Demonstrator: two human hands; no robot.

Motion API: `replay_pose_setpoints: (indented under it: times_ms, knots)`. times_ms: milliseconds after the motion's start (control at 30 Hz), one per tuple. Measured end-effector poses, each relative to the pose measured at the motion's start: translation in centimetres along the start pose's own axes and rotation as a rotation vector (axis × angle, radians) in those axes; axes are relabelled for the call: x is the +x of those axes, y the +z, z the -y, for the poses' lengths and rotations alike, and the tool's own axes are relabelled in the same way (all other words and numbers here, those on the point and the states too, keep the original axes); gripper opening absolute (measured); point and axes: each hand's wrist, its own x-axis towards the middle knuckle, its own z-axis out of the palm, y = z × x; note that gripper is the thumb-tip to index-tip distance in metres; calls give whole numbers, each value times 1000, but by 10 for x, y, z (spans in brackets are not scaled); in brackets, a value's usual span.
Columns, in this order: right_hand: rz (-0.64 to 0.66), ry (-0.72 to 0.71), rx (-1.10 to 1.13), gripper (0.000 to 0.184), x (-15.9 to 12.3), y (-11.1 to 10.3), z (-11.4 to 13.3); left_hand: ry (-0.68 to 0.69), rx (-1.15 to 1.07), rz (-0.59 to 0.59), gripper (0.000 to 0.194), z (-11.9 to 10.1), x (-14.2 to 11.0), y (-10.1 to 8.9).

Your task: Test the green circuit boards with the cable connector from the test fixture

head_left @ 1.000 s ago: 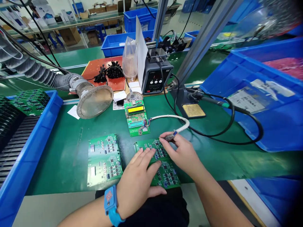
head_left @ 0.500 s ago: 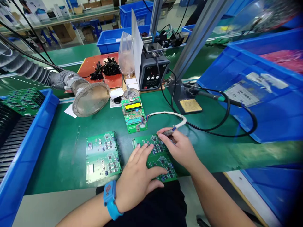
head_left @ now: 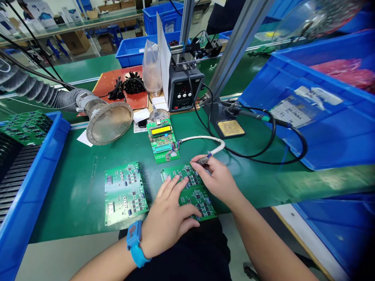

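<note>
A green circuit board (head_left: 193,191) lies flat on the green bench (head_left: 73,195), close to its near edge and right in front of the person. The left hand (head_left: 168,216) rests on the board's near-left part, palm down, fingers spread and pressing on it; a blue wrist strap (head_left: 134,244) sits on that wrist. The right hand (head_left: 216,177) is over the board's far-right corner, its thumb and fingers pinched on a small dark connector (head_left: 203,159) held just at the board's far edge. Whether the connector touches the board cannot be told. A white sleeved cable (head_left: 205,139) curves from the connector back to a smaller tester board (head_left: 163,142) with a lit yellow display, lying just beyond the circuit board.

To the left of the held board, apart from it, lies a second circuit board (head_left: 125,192) of the same kind. Further left stands a blue bin (head_left: 35,175) with more green boards stacked in it. Behind, a grey fume hose (head_left: 109,123) with a wide funnel mouth hangs over the bench. At the back stands a soldering station (head_left: 184,91), beside a clear plastic bag (head_left: 151,70), with a soldering iron (head_left: 258,116) in its stand to the right and black cords looping across the bench. A large blue crate (head_left: 316,132) fills the right side
</note>
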Motion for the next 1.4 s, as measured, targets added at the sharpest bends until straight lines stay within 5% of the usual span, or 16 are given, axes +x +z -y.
replay_pose_setpoints:
  times_ms: [267, 1400]
  knots:
    - [-1, 8, -1, 17, 0, 0, 0, 14, 42, -95, 43, 3, 0, 3]
    - [-8, -5, -9, 18, 0, 0, -1, 20, 143, 8, 49, 0, 7, -3]
